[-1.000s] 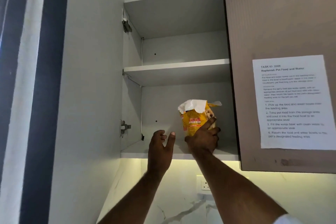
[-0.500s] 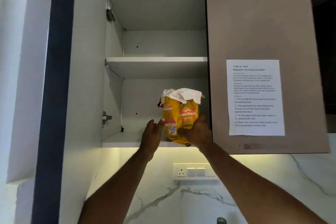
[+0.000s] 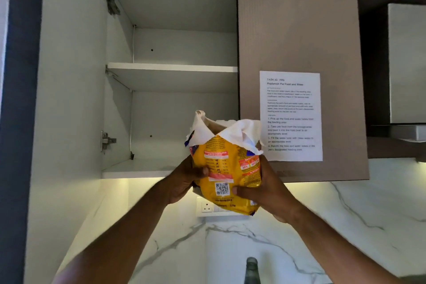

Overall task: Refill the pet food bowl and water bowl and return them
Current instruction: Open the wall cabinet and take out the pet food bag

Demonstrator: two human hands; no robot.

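Note:
A yellow pet food bag (image 3: 224,168) with a torn white top and a QR code on its side hangs upright in the air, in front of and just below the open wall cabinet (image 3: 138,168). My left hand (image 3: 184,180) grips the bag's left side. My right hand (image 3: 265,191) holds its right side and lower edge. The bag's mouth stands open at the top. No bowls are in view.
The cabinet's shelves (image 3: 173,67) hold nothing visible. A brown cabinet door (image 3: 297,30) with a printed task sheet (image 3: 291,115) is to the right. A wall socket (image 3: 206,207) and marble backsplash (image 3: 345,214) lie below. A dark tap tip (image 3: 251,270) rises at the bottom.
Both hands have closed on the bag and lifted it off the bottom shelf, out toward me and down. The view has dropped, showing more backsplash.

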